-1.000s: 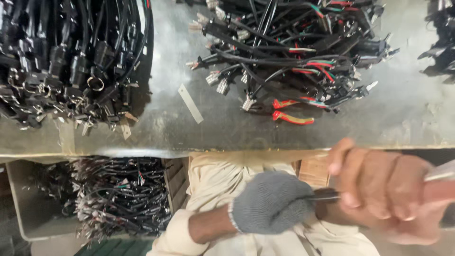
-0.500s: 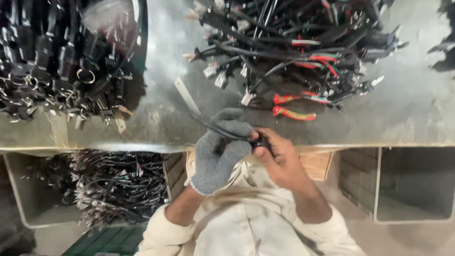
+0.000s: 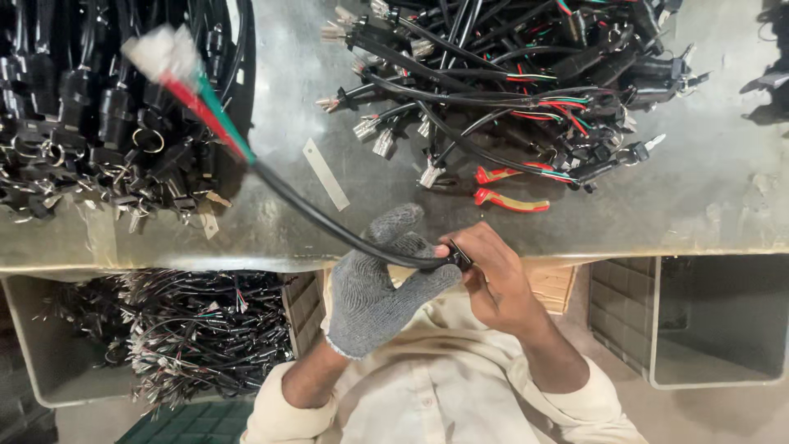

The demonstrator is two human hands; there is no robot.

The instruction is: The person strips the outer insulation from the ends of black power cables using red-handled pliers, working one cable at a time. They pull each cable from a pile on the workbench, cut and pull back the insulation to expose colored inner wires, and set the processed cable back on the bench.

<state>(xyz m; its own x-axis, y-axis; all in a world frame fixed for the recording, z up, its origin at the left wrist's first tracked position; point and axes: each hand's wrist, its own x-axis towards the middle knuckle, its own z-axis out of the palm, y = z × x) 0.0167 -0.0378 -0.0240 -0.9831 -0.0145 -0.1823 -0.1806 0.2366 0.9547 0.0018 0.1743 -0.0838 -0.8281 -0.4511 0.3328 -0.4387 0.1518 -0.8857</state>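
Together, the gloved left hand [image 3: 380, 288] and bare right hand [image 3: 493, 279] grip a black cable harness [image 3: 329, 220], its connector [image 3: 168, 51] toward ten o'clock above the counter [image 3: 723, 197].

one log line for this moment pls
left hand: gloved, holds black cable | right hand: bare, pinches cable end | cable tip: red, green wires | table: cable pile, red pliers

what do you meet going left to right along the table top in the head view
Heap of black cable assemblies → white connector on the held cable → flat metal strip → tangled pile of black harnesses with red-handled pliers below it.
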